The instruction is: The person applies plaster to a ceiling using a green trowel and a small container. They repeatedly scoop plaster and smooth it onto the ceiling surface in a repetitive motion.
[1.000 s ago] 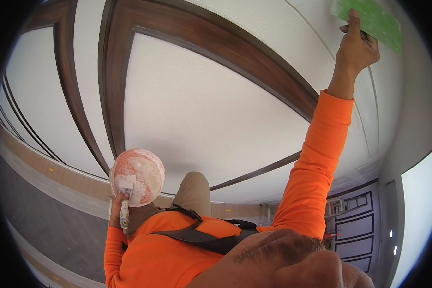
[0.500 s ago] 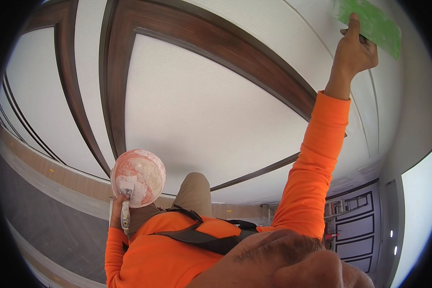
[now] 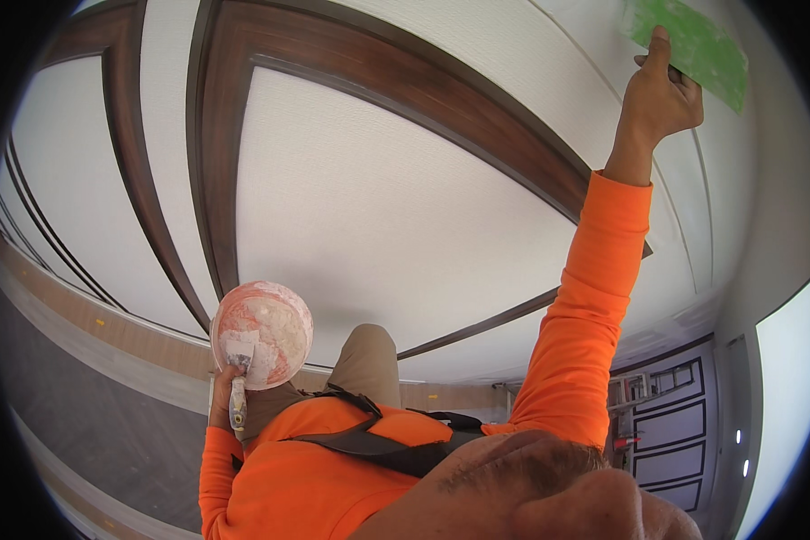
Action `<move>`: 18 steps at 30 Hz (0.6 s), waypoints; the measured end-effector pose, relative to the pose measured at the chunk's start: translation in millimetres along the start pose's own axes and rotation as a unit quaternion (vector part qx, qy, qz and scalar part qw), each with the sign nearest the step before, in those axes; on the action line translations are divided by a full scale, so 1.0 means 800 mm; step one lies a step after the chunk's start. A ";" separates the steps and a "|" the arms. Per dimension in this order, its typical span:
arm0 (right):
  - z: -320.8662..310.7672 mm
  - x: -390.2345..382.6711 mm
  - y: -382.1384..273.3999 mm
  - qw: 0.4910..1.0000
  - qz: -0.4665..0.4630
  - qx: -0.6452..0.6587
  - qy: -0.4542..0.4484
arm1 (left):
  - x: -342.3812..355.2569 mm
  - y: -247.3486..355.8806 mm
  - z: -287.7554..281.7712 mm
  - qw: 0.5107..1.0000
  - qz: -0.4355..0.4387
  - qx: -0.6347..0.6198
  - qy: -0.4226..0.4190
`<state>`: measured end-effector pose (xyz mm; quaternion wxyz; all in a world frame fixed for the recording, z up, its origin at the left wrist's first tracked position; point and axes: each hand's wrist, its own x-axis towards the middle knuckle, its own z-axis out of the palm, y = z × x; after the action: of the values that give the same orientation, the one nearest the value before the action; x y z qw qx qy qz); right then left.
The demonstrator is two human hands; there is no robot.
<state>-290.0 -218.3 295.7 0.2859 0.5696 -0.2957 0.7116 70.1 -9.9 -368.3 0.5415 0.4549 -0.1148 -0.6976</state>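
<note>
My right arm stretches up to the far right. At its end my right hand (image 3: 662, 94) is closed on a green flat spreader (image 3: 700, 52) smeared with whitish compound, held at the white upper surface; whether its edge touches there I cannot tell. Low on the left, my left hand (image 3: 224, 389) is closed at the near rim of a round reddish tub (image 3: 221, 326) coated with pale filler (image 3: 279, 326). A putty knife (image 3: 238, 407) lies at this hand, its handle pointing toward me and its smeared blade over the filler. The fingers under the tub are hidden.
Before me stands a white textured wall panel (image 3: 378, 207) framed by dark brown wooden moulding (image 3: 220, 90). A metal ladder (image 3: 661, 385) is at the lower right, by a wall with dark-framed panels (image 3: 670, 432). Grey flooring (image 3: 99, 387) lies at lower left.
My right hand and the green spreader have shifted slightly left. The tub in my left hand has moved a touch to the right; both grips are the same.
</note>
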 end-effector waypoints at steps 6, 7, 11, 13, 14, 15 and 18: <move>0.007 -0.007 -0.004 0.999 -0.025 0.035 -0.007 | 0.015 -0.014 -0.013 0.999 0.032 0.006 0.002; 0.007 -0.006 -0.003 0.999 -0.015 0.033 -0.007 | 0.013 -0.013 -0.008 0.999 0.035 0.003 0.007; 0.005 -0.006 -0.001 1.000 -0.013 0.019 0.005 | 0.008 -0.008 -0.008 1.000 0.014 0.017 0.001; 0.001 -0.005 0.000 1.000 -0.015 0.017 0.017 | 0.008 -0.007 -0.010 1.000 0.004 0.024 -0.002; 0.000 -0.004 0.001 0.999 -0.009 0.019 0.025 | 0.008 -0.007 -0.011 1.000 0.000 0.024 -0.003; -0.001 -0.004 0.002 0.999 -0.002 0.021 0.032 | 0.008 -0.007 -0.012 1.000 -0.003 0.024 -0.005; -0.005 -0.001 0.003 1.000 0.014 -0.006 0.022 | 0.009 -0.007 -0.010 1.000 0.003 0.017 -0.006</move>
<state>-294.7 -217.0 294.2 0.2856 0.5478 -0.3011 0.7264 72.3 -11.4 -380.4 0.5350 0.4596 -0.1316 -0.6966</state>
